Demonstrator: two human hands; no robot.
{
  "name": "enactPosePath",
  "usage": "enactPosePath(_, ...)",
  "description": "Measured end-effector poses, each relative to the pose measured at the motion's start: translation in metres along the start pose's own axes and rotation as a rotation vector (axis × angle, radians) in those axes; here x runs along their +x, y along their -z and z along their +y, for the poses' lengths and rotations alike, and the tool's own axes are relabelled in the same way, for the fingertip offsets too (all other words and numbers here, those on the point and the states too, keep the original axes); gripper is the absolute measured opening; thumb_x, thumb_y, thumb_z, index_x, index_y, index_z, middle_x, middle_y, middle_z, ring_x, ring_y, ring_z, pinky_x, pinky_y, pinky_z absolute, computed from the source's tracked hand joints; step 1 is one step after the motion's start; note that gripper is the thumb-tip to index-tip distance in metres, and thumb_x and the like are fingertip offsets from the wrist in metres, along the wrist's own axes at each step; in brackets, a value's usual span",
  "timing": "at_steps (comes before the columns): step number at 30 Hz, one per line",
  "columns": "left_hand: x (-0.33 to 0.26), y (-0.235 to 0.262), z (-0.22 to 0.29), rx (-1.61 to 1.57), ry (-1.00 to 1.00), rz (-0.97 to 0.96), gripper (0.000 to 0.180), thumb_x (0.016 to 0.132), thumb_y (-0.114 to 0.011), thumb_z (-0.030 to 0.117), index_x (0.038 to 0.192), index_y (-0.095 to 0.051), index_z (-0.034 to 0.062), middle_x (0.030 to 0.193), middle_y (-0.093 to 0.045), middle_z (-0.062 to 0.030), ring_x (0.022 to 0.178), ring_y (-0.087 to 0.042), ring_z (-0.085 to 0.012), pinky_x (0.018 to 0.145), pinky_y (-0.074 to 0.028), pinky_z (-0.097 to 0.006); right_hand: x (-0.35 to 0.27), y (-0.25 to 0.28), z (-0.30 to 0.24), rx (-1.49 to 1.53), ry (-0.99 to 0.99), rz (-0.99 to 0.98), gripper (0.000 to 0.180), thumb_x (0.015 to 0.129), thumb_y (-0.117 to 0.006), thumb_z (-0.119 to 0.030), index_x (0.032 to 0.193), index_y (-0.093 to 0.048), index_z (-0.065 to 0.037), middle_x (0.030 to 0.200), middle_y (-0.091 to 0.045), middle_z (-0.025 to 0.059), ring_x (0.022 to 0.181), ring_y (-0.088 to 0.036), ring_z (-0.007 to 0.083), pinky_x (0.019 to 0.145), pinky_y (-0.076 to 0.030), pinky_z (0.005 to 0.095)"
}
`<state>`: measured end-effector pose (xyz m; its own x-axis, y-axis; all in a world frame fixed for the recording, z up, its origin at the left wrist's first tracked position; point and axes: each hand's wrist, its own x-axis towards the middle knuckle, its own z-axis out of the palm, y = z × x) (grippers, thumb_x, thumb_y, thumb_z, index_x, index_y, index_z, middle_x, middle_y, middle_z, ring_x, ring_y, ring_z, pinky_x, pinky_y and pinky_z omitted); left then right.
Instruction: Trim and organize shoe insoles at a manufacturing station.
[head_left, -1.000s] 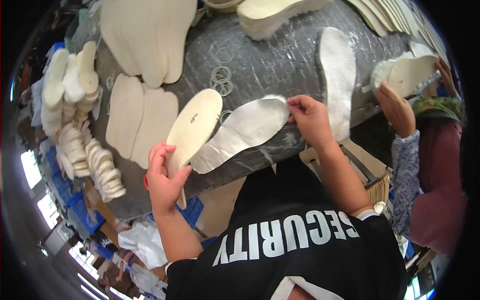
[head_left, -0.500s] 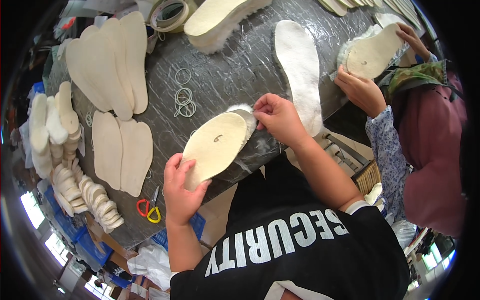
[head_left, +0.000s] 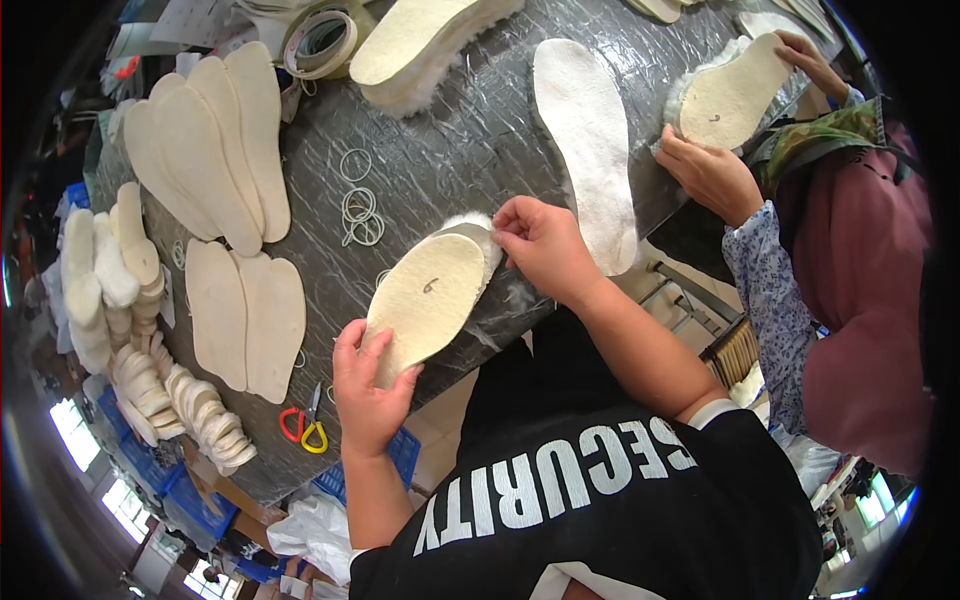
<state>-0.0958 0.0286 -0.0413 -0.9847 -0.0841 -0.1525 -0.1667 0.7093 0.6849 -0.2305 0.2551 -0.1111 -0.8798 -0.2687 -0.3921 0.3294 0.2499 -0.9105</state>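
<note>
Both hands (head_left: pixel 374 394) (head_left: pixel 545 248) in pinch grips

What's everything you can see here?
Marked insole: one, cream, centre
Fluffy insole: one, white, partly behind it
Flat insole: one, white, right of centre
Thick pile: one, cream, far side
Fanned insoles: several, cream, far left
Shorter insoles: two, cream, left
Insole heaps: several, pale, left edge
Tape roll: one, yellowish, far side
Rubber bands: several, pale, middle
Scissors: one, red/yellow handles, front left
Crate: one, blue, below table
Table: one, dark, beneath
Clutter: uncountable, mixed, lower left
Neighbour's insole: one, cream, right
Neighbour's hands: two, right
Shirt: one, black, bottom
Left hand: one, holding marked insole
Right hand: one, pinching fluffy insole
</note>
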Motion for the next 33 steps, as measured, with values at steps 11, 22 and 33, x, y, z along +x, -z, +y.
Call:
enactPosePath(11, 0.015, -0.003, 0.009, 0.138, -0.088, 0.005, 0.049, 0.06, -0.077, 0.006, 0.105, -0.061, 0.0008, 0.119, -0.051, -0.0188, 0.106, -0.053, -0.0345, 0.09, -0.044, -0.04, 0.0, 0.001, -0.007, 0.01, -0.069, -0.023, 0.006, 0.081, -0.061, 0.001, 0.087, -0.057, 0.003, 0.073, -0.061, 0.005, 0.057, -0.057, 0.0082, 0.051, -0.047, 0.0223)
enactPosePath(22, 0.019, -0.003, 0.011, 0.166, -0.073, -0.042, 0.049, 0.061, -0.077, 0.007, 0.106, -0.061, -0.0007, 0.119, -0.05, -0.0188, 0.107, -0.053, -0.0331, 0.091, -0.043, -0.038, 0.002, 0.001, -0.006, 0.009, -0.062, -0.026, 0.007, 0.082, -0.06, 0.001, 0.087, -0.056, 0.002, 0.073, -0.062, 0.0061, 0.058, -0.057, 0.0082, 0.051, -0.047, 0.0223)
enactPosePath(33, 0.024, -0.003, 0.011, 0.2, -0.095, -0.062, 0.048, 0.059, -0.077, 0.007, 0.104, -0.06, -0.0002, 0.117, -0.052, -0.0185, 0.105, -0.054, -0.0342, 0.09, -0.044, -0.038, 0.002, 0.001, -0.004, -0.01, -0.051, -0.025, 0.006, 0.082, -0.059, 0.001, 0.087, -0.056, 0.002, 0.073, -0.062, 0.0059, 0.058, -0.057, 0.0076, 0.05, -0.047, 0.0225)
